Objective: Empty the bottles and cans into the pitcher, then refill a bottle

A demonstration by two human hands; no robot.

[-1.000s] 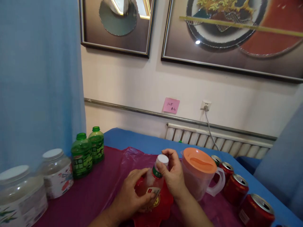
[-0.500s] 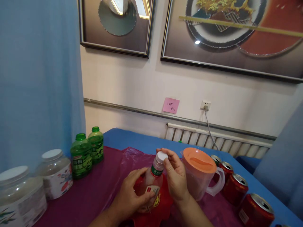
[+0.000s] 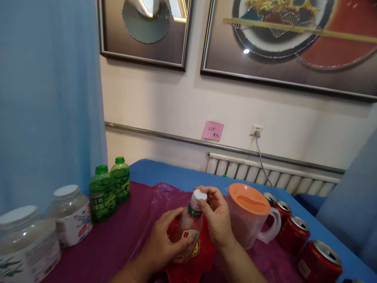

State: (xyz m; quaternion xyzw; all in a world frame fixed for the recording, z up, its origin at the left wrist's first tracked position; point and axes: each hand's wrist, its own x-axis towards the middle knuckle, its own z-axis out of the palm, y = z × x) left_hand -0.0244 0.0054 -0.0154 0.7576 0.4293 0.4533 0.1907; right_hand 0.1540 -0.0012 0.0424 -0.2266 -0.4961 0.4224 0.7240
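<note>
A clear plastic drink bottle (image 3: 190,224) with a green neck label stands slightly tilted between my hands. My left hand (image 3: 165,239) is wrapped round its body, thumb across the label. At the top, my right hand (image 3: 217,216) pinches the white bottle cap (image 3: 200,195) between thumb and fingers. The cap sits on the bottle's mouth; whether it is tight or loose cannot be seen. Beneath the bottle lies a red tray-like piece (image 3: 206,255) with a yellow emblem, partly hidden by my hands.
To the right are a plastic pitcher (image 3: 243,228) with an orange lid (image 3: 249,199) and a row of red cans (image 3: 319,261). On the left stand green bottles (image 3: 102,196) and white-lidded jars (image 3: 72,220). Purple plastic sheeting (image 3: 118,236) covers part of the blue table (image 3: 165,173).
My right hand has shifted very slightly on the cap, its fingers turning a little. The left hand keeps its hold on the bottle. The view has moved marginally.
</note>
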